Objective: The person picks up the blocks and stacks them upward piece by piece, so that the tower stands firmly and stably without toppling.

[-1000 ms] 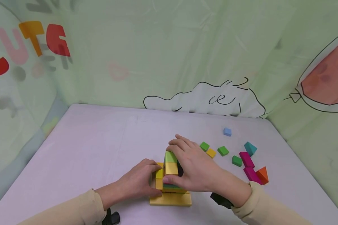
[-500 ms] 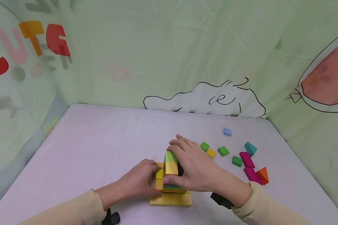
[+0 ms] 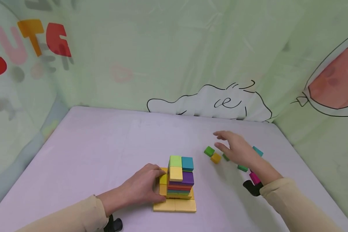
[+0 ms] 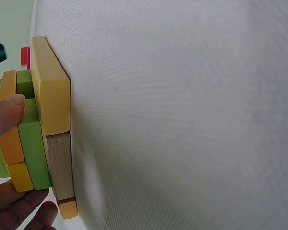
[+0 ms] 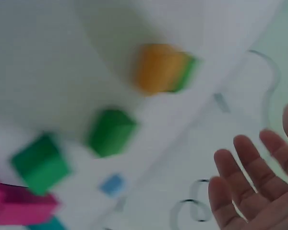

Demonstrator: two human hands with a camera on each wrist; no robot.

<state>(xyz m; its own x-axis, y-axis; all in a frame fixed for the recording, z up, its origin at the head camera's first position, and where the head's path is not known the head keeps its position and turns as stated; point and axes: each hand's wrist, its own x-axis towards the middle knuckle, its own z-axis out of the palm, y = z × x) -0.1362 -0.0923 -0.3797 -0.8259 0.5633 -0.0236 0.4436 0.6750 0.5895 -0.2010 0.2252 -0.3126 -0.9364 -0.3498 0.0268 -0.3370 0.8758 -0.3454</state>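
A stack of coloured wooden blocks (image 3: 185, 178) stands near the table's front, with light green, teal, cream and purple pieces at its upper part. Pale yellow blocks (image 3: 174, 205) lie flat at its foot. My left hand (image 3: 139, 185) grips the stack's left side; in the left wrist view the thumb lies on an orange block (image 4: 10, 143) and fingers touch the far side by a green block (image 4: 36, 155). Away to the right, my right hand (image 3: 237, 149) hovers over loose blocks, fingers extended and holding nothing. Its fingers are spread in the right wrist view.
Loose blocks lie at the right: a green block (image 3: 209, 151), a yellow-orange block (image 3: 216, 158), another green one (image 3: 242, 168), a magenta block (image 3: 254, 178) and a teal block (image 3: 258, 150). The right arm covers part of this group. A printed cloth wall (image 3: 133, 64) encloses the table.
My right hand has let go of the stack's top and moved right and away, over the loose blocks. The teal and purple blocks it covered now show. My left hand stays on the stack.
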